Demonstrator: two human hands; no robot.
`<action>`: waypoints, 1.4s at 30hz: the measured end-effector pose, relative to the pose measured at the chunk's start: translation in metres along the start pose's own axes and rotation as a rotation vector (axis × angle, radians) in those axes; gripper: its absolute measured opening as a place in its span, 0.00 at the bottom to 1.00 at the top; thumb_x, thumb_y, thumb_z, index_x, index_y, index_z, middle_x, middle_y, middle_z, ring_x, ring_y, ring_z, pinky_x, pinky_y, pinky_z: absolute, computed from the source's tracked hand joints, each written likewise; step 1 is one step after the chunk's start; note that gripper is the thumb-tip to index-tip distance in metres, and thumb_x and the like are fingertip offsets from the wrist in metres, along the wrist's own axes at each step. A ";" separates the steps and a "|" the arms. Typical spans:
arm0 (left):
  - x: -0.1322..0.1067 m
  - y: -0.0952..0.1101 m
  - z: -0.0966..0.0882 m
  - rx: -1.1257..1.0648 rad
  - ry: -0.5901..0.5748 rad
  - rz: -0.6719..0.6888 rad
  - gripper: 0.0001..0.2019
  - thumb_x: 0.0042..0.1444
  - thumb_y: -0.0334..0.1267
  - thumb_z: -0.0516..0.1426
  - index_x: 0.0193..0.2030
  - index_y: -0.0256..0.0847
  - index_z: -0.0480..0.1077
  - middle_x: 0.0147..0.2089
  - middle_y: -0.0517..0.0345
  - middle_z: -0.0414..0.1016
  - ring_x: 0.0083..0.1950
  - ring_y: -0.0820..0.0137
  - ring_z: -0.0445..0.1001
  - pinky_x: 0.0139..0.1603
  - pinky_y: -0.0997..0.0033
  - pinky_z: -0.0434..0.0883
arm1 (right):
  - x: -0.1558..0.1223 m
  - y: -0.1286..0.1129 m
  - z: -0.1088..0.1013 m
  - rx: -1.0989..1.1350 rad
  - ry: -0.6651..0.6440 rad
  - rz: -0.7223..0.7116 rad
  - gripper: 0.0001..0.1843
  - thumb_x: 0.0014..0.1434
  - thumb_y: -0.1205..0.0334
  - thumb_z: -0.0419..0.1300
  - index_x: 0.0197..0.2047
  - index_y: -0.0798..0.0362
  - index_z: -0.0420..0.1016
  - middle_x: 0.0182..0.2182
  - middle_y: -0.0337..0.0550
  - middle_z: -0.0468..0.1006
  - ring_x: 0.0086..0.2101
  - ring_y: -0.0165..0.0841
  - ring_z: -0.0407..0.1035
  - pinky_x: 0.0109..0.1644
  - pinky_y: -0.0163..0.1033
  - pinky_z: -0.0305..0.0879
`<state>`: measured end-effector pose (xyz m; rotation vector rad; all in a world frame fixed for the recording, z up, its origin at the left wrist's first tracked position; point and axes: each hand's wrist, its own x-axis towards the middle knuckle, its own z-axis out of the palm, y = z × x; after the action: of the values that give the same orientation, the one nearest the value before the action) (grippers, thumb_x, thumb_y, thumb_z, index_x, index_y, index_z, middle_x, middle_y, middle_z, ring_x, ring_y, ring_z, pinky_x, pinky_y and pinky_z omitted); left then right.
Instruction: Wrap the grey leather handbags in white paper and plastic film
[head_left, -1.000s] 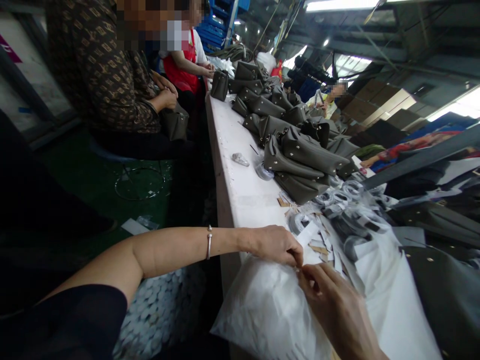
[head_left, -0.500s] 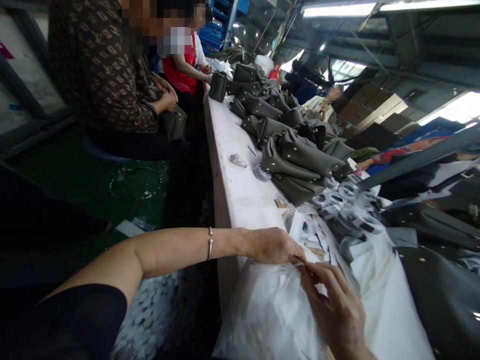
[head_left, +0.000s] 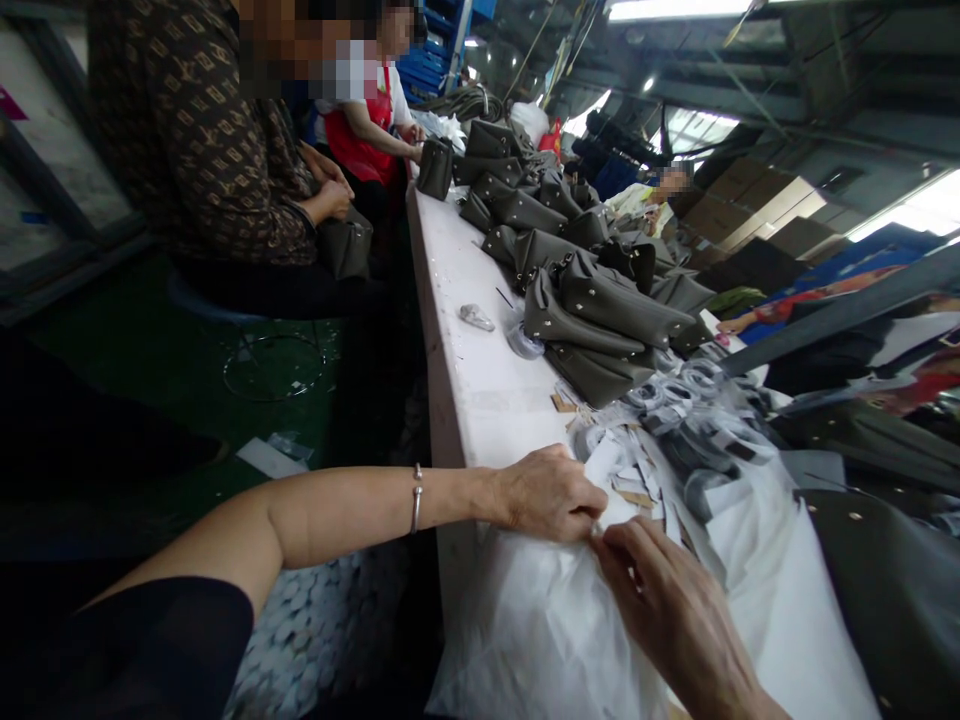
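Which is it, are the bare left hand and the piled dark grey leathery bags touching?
Apart: the head view shows white tabletop and small paper scraps between the left hand and the bags.

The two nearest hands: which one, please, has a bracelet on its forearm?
The left hand: a silver bracelet circles its forearm, while the right hand shows none.

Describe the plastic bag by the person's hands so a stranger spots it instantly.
Follow the long white table to its near end. There, the left hand and right hand come together, with the plastic bag just below. It is bulging, crinkled and translucent, unlike the smoother white sheet beyond the right hand.
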<state>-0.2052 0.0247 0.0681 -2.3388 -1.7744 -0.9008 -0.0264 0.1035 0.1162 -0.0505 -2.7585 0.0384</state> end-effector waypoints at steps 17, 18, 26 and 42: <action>-0.013 0.003 -0.011 0.037 0.031 0.149 0.06 0.60 0.35 0.55 0.31 0.43 0.69 0.33 0.61 0.77 0.37 0.68 0.72 0.46 0.64 0.64 | -0.022 0.001 -0.014 0.482 -0.207 0.626 0.17 0.60 0.43 0.59 0.34 0.48 0.77 0.29 0.39 0.78 0.30 0.34 0.72 0.34 0.33 0.67; -0.015 0.004 -0.013 0.075 0.061 0.188 0.07 0.62 0.36 0.55 0.31 0.43 0.69 0.33 0.60 0.77 0.37 0.67 0.71 0.48 0.63 0.63 | -0.020 -0.001 -0.014 0.530 -0.170 0.709 0.18 0.58 0.42 0.61 0.37 0.48 0.78 0.31 0.40 0.79 0.32 0.35 0.73 0.35 0.33 0.68; -0.016 0.012 -0.018 0.288 0.279 0.337 0.12 0.69 0.33 0.49 0.34 0.42 0.69 0.33 0.60 0.73 0.36 0.69 0.68 0.49 0.62 0.62 | 0.003 -0.004 -0.007 0.808 -0.086 0.960 0.23 0.45 0.39 0.68 0.31 0.52 0.83 0.29 0.46 0.81 0.35 0.42 0.74 0.38 0.39 0.70; -0.017 0.015 -0.010 0.256 0.234 0.312 0.09 0.66 0.35 0.50 0.34 0.42 0.68 0.32 0.59 0.73 0.37 0.69 0.68 0.47 0.61 0.61 | 0.005 -0.004 0.008 0.773 -0.149 0.979 0.14 0.45 0.50 0.61 0.23 0.52 0.70 0.21 0.36 0.66 0.27 0.31 0.57 0.30 0.35 0.53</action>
<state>-0.1982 0.0011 0.0720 -2.1627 -1.3037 -0.8050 -0.0345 0.1000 0.1109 -1.1763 -2.3677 1.3544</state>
